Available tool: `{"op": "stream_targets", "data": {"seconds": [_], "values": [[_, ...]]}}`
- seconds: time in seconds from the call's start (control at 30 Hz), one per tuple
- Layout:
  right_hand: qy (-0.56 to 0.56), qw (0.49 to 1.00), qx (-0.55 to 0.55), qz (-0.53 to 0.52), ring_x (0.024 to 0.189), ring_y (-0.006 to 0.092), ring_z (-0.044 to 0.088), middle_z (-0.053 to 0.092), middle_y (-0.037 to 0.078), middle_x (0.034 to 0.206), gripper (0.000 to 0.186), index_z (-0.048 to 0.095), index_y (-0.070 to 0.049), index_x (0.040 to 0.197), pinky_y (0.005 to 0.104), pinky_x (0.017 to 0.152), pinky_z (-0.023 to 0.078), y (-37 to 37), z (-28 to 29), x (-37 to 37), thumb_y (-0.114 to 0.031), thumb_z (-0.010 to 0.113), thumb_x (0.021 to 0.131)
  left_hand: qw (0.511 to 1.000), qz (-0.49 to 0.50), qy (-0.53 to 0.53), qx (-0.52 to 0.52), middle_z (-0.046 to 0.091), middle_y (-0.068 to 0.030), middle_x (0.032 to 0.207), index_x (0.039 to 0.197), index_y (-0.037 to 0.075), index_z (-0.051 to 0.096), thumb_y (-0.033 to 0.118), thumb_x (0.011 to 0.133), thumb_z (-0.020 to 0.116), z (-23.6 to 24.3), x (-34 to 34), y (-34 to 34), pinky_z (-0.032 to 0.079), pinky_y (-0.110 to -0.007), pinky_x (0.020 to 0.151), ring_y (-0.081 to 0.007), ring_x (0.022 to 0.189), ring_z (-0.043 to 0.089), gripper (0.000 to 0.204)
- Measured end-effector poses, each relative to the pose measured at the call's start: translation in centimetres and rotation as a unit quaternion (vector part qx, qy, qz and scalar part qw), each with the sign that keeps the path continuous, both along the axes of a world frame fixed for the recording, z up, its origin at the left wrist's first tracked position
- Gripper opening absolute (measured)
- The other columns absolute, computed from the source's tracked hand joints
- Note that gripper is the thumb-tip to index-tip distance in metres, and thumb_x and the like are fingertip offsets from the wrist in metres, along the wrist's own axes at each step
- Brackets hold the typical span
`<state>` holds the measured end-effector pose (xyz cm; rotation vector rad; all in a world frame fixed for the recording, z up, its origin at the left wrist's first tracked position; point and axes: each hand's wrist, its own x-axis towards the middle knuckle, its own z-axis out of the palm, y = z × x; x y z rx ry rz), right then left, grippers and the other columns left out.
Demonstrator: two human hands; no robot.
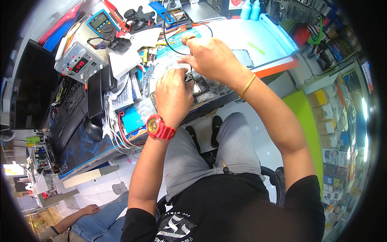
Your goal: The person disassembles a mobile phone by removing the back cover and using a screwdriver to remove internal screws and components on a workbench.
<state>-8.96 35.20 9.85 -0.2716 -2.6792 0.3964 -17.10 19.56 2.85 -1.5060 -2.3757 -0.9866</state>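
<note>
My left hand (173, 94), with a red watch (157, 126) on its wrist, curls its fingers over an opened phone (198, 86) near the front edge of the workbench. The phone shows dark and shiny metallic parts; much of it lies under my hand. Just above and to the right, my right hand (215, 58) is closed, with its index finger bent and its thumb pointing toward my left fingertips. Whatever it grips is hidden by the fingers. A thin black cable (164, 30) loops behind this hand.
A phone-sized panel (242, 58) lies on the light blue mat (270, 40) at right. To the left are a power supply (80, 62), a multimeter (102, 24), a dark phone (95, 93), a mouse (93, 129), a keyboard (66, 109) and tangled cables. Another person's hand (91, 209) rests at lower left.
</note>
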Motion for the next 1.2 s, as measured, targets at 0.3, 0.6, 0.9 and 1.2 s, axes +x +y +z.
{"op": "stream_targets", "data": {"seconds": [0.3,0.6,0.9,1.2], "values": [[0.031,0.999,-0.032,-0.010,0.093,0.0437,0.073,0.076,0.024,0.110,0.025,0.068,0.008,0.110,0.0486,0.086,0.057,-0.3,-1.5,-0.4,-0.013,0.070,0.096,1.000,-0.003,-0.015,-0.001,0.071,-0.0157,0.105,0.113,0.002,0.072,0.009,0.085,0.080,-0.1,0.1,0.0,0.050,-0.050,0.096,-0.0374,0.106,0.067,0.030],[0.066,0.996,-0.016,0.054,0.093,0.0468,0.073,0.074,0.029,0.095,0.021,0.066,0.007,0.109,0.0518,0.083,0.058,0.4,-1.8,-0.2,-0.008,0.070,0.095,1.000,-0.005,-0.011,0.012,0.070,-0.0154,0.104,0.112,0.003,0.072,0.010,0.085,0.080,-0.3,-0.1,0.0,0.050,-0.051,0.095,-0.0376,0.105,0.067,0.029],[0.083,0.988,-0.073,0.106,0.091,0.0465,0.073,0.074,0.028,0.094,0.030,0.066,0.005,0.118,0.0522,0.081,0.058,0.9,-2.2,-0.4,-0.011,0.074,0.093,1.000,-0.003,-0.004,0.021,0.073,-0.0167,0.105,0.111,0.001,0.072,0.010,0.085,0.080,0.0,0.0,0.0,0.052,-0.050,0.093,-0.0387,0.104,0.069,0.028],[0.058,0.993,-0.080,0.069,0.102,0.0444,0.073,0.074,0.030,0.104,0.038,0.066,0.006,0.129,0.0504,0.089,0.058,0.7,-1.7,0.0,-0.012,0.072,0.095,1.000,-0.004,-0.006,0.013,0.071,-0.0155,0.105,0.112,0.003,0.072,0.011,0.083,0.081,-0.5,-0.1,0.1,0.049,-0.050,0.097,-0.0372,0.106,0.067,0.031]]}}
